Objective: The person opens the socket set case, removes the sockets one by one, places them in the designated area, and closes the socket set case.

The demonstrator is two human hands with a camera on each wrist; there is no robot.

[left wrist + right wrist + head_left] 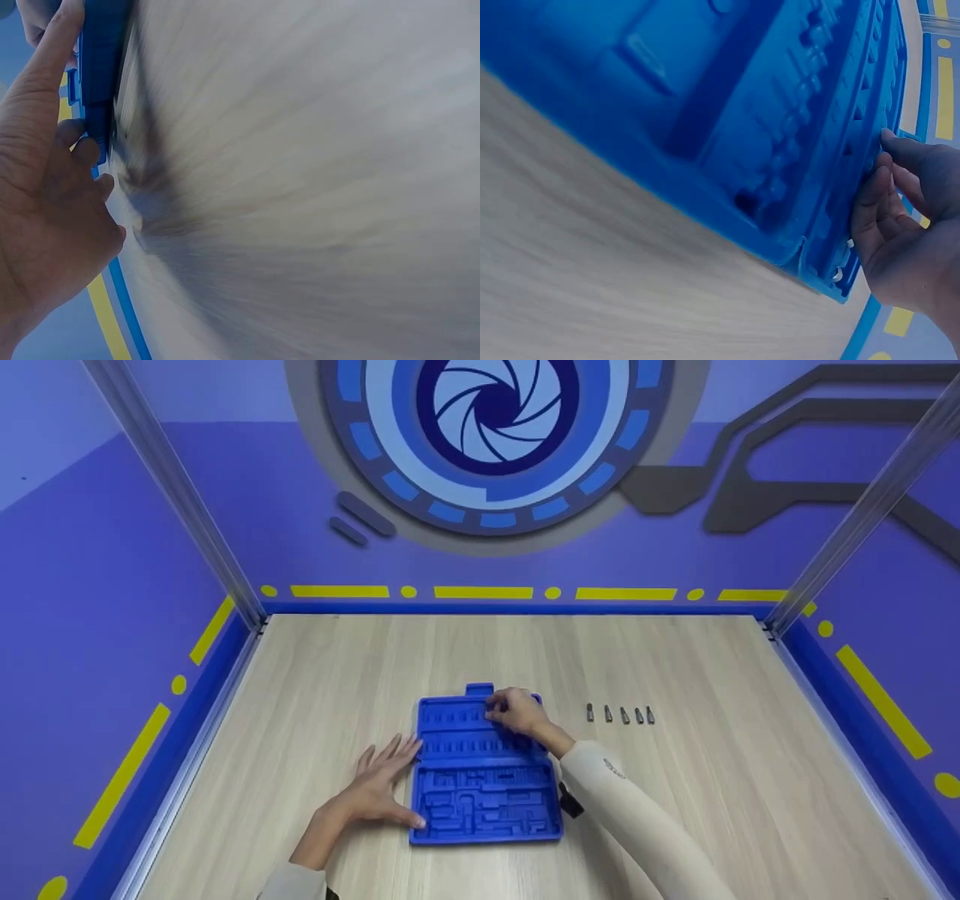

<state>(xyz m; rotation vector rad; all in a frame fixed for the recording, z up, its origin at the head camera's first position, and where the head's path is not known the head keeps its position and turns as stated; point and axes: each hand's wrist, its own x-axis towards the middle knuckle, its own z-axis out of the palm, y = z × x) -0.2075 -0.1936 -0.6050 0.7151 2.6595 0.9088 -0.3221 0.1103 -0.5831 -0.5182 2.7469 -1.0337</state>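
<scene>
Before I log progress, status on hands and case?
Left hand touching left edge of open blue case. Right hand at upper half, hiding part. Five metal pieces right of case.
</scene>
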